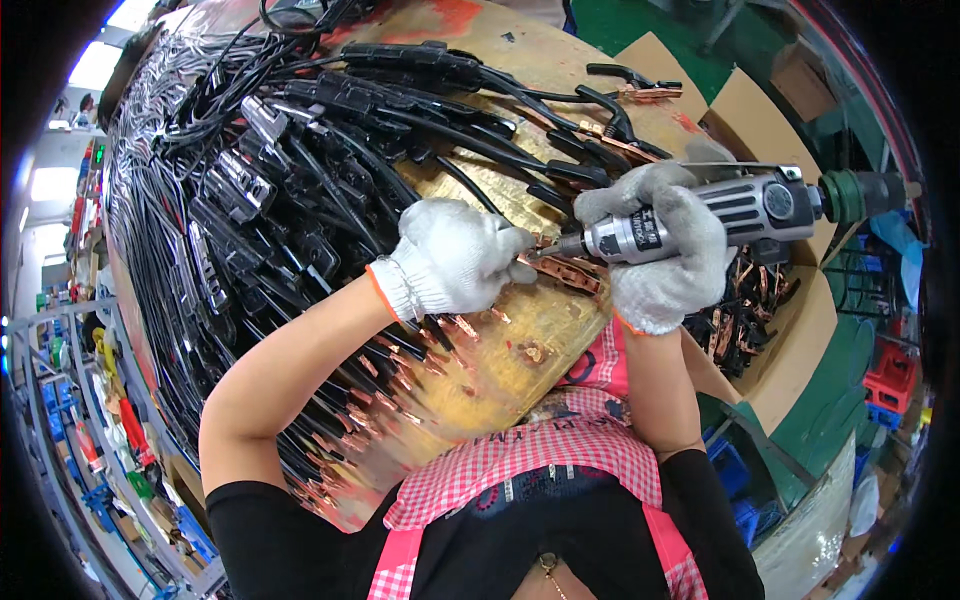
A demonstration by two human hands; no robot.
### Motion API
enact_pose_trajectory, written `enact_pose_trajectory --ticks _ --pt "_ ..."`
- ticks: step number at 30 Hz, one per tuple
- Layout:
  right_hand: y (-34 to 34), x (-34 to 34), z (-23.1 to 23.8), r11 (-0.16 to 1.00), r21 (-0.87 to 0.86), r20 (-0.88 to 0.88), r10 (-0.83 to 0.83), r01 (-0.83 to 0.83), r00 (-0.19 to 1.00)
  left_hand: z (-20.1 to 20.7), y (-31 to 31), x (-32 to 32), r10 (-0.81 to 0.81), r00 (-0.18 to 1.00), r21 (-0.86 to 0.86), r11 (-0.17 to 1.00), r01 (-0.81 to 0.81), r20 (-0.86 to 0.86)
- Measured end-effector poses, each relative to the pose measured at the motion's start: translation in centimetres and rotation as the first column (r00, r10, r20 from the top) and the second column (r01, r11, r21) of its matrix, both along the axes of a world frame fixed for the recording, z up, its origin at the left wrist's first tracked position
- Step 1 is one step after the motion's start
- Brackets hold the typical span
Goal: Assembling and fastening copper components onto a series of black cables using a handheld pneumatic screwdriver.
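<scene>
My right hand (672, 250), in a white knit glove, is wrapped round a silver-grey power screwdriver (742, 212). The tool lies sideways, its narrow tip pointing left and its green and black end to the right. My left hand (455, 258), gloved too, is closed with fingertips at a copper-coloured clamp (572, 272) on the worktable. The screwdriver's tip meets the clamp just beside those fingertips. Part of the clamp is hidden by the glove and tool. Several black-handled clamps with copper jaws (650, 93) lie beyond my right hand.
A large bundle of black cables (165, 200) with black plastic housings (240, 185) covers the table's left side. Copper cable ends (375, 400) stick out along the near edge. An open cardboard box (800, 350) at the right holds copper and black parts. Red crates (888, 380) stand farther right.
</scene>
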State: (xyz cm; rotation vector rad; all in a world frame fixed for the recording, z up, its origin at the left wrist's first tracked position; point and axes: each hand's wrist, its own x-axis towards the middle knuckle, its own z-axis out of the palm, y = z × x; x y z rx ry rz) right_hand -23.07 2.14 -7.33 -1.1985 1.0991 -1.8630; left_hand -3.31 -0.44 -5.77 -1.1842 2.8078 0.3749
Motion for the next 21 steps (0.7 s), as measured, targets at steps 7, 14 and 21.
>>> enact_pose_trajectory --ticks 7,14,21 --pt "1.3 0.0 1.4 0.899 -0.192 0.546 0.431 -0.393 0.718 0.4 -0.2 -0.3 0.026 0.998 0.073 0.997 -0.030 0.050" --pt "2.6 -1.1 -0.3 0.932 0.023 0.177 0.351 -0.361 0.919 0.0 -0.1 -0.1 0.024 0.999 0.062 0.998 -0.026 0.029" --pt "2.4 0.2 1.1 0.939 0.019 0.239 0.330 -0.344 0.913 -0.1 0.3 -0.3 0.086 0.996 0.014 0.996 -0.086 -0.012"
